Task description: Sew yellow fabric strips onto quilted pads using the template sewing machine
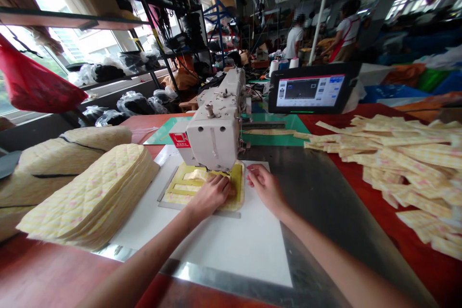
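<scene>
A white sewing machine point(214, 130) stands before me, its head over a yellow template point(236, 173) with long slots. Under the template lies quilted yellow fabric with a pale check pattern, and a loose fabric strip point(197, 174) rises from one slot. My left hand point(211, 192) rests on the template just below the needle area, fingers bent down and pressed together; their tips are hidden. Just right of the template's edge, my right hand point(265, 186) hovers with curled fingers, thumb and forefinger close together. Whatever they may hold is too small to see.
On the left, a thick stack of quilted yellow pieces point(90, 192) sits beside tied bundles point(72, 154). Many yellow strips point(407, 159) are heaped at right. A control screen point(308, 91) stands behind the steel plate point(325, 202). Two people work in the background.
</scene>
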